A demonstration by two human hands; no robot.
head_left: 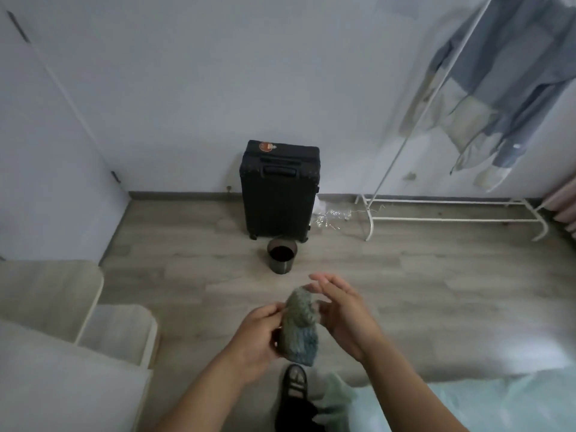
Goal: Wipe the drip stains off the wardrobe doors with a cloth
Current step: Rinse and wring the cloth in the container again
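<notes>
Where the two forearms meet in the lower centre of the frame, one cloth is held up between two hands above the wooden floor. The left hand grips the cloth's left edge, fingers and thumb curled round it. The right hand is spread, its fingers straight and pointing to the upper left, palm facing the cloth. Its thumb seems to touch the cloth's right side, though blur leaves that unsure. The cloth is bunched and stands on end: its long axis runs up and down the frame, grey-green end on top, bluish end below. Higher in the frame stand one black suitcase, one small dark bin just in front of it, and one white clothes rail at the right. One sandalled foot shows at the bottom centre.
</notes>
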